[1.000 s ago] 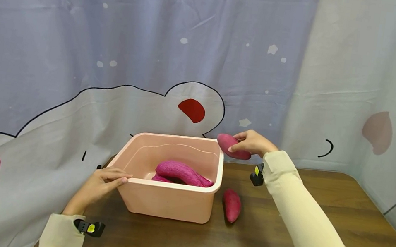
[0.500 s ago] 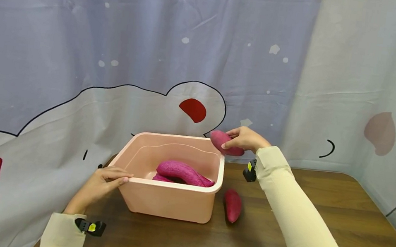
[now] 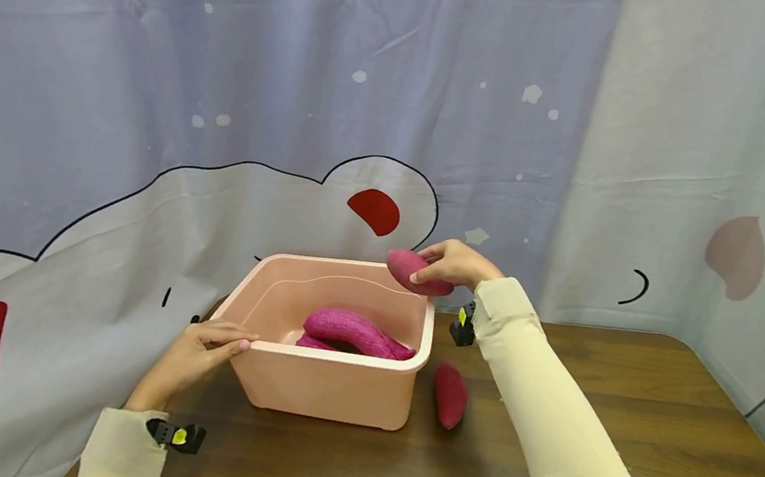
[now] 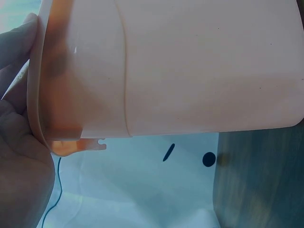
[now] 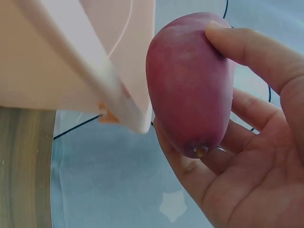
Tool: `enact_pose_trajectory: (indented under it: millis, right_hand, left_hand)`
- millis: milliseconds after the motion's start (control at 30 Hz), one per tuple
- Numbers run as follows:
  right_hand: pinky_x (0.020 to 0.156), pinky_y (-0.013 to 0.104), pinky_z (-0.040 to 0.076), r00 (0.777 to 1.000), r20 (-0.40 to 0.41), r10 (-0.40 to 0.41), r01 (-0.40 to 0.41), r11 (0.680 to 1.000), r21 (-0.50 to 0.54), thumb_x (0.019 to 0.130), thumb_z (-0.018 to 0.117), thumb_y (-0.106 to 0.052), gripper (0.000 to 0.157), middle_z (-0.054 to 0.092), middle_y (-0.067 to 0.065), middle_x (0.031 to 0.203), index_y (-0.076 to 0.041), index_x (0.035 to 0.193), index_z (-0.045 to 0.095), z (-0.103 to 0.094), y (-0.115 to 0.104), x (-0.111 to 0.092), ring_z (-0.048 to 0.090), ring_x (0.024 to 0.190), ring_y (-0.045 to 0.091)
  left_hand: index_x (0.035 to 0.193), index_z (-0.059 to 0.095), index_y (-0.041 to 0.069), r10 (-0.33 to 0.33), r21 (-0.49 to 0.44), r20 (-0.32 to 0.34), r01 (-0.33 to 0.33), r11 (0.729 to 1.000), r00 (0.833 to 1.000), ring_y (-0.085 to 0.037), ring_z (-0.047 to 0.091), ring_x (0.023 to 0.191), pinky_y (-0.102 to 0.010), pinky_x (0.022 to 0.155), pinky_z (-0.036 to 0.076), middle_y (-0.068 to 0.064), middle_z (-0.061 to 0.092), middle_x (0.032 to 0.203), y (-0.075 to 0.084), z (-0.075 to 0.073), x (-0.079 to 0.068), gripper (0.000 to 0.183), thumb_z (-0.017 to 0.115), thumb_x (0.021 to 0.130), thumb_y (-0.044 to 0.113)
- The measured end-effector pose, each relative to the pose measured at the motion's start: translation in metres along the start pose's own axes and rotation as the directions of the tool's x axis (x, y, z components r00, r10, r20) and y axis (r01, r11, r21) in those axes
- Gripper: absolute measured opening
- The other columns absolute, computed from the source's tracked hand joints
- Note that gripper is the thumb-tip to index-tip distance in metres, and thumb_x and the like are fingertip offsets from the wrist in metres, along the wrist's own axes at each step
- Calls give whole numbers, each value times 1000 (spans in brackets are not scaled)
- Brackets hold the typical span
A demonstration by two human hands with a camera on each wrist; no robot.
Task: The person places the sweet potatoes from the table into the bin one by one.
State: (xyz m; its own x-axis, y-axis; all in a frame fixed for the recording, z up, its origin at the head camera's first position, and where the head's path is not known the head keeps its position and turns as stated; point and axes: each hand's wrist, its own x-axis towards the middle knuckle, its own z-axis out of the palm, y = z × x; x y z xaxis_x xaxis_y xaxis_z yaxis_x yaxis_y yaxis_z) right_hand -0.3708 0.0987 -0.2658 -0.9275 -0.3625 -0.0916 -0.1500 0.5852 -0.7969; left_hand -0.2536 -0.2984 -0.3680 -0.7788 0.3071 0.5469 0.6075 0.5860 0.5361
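My right hand (image 3: pixel 459 266) holds a reddish-purple sweet potato (image 3: pixel 414 272) over the far right corner of a pink plastic bin (image 3: pixel 327 387). In the right wrist view the thumb lies on one side of the sweet potato (image 5: pixel 187 80) and the fingers curl round underneath, with one tapered end bare. My left hand (image 3: pixel 196 359) grips the rim at the bin's near left corner, thumb outside; the left wrist view shows the fingers (image 4: pixel 19 42) against the rim. Inside the bin lie long, curved magenta vegetables (image 3: pixel 352 331), like eggplants, partly hidden by the front wall.
A second sweet potato (image 3: pixel 450 396) lies on the wooden table (image 3: pixel 622 399), just right of the bin. Behind stands a printed curtain (image 3: pixel 285 97), reaching down to the table's back edge and along its left side.
My right hand has moved left with the sweet potato, from beside the bin's right rim to over its far right corner. My left hand stays on the rim.
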Motion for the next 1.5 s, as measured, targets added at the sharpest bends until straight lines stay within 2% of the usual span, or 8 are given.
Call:
enact_pose_trajectory:
  millis: [167,400,667,867,1067,1200,1333,1500]
  right_hand:
    - [81,27,52,1000,8,-11,11,1000,0,80,75,-16,54,63,16,124,-3,130,59,7,-6,5,61,96,20]
    - [90,31,51,1000,15,-17,17,1000,4,80,76,-15,56,61,16,127,-3,132,57,17,-13,11,61,103,23]
    - [91,31,50,998,29,-52,53,998,-37,80,75,-17,53,65,13,123,-5,129,61,22,-16,17,61,101,22]
    - [93,33,49,998,32,-53,55,997,-60,81,74,-18,52,64,13,123,-5,130,60,26,-19,18,60,103,23]
    - [92,32,49,998,37,-52,54,998,-44,81,74,-15,51,64,14,123,-5,129,60,33,-23,21,60,101,23]
    - [94,33,49,998,37,-52,53,998,-41,81,75,-16,52,64,12,125,-6,130,60,38,-25,24,60,103,23]
    - [96,33,49,998,39,-39,40,999,-22,80,75,-14,53,62,12,127,-6,131,59,43,-25,30,60,105,23]
    - [94,33,51,999,42,-27,27,1000,-9,80,75,-12,55,61,12,130,-5,131,58,49,-23,35,61,108,23]
  left_hand:
    - [101,76,8,-7,-4,6,7,1000,1000,4,59,98,-9,87,42,-5,74,98,1,-1,1,17,71,85,6]
    - [101,76,5,-8,-21,3,9,1000,1000,4,59,98,-8,87,42,-8,74,98,4,-1,1,16,70,85,5]
    - [101,75,3,-26,-25,8,26,999,1000,4,58,99,-8,87,42,-8,74,99,3,-1,0,17,71,85,6]
    - [99,75,1,-4,-7,3,4,1000,1000,4,58,98,-7,86,42,-10,74,98,4,-1,0,17,71,83,1]
    - [97,73,-7,-3,0,6,3,1000,1000,0,60,95,-7,84,42,-17,73,96,21,-4,0,16,70,82,-6]
    - [98,73,-6,-4,-11,14,4,1000,1000,-2,61,95,-8,83,44,-19,72,95,32,-7,1,16,69,82,-5]
    - [98,73,-6,-6,-12,6,6,1000,1000,0,60,96,-8,84,43,-17,73,96,32,-6,1,16,69,83,-5]
    - [97,73,-6,-15,7,-5,15,1000,1000,-1,60,97,-7,86,42,-17,73,97,16,-1,0,16,69,82,-5]
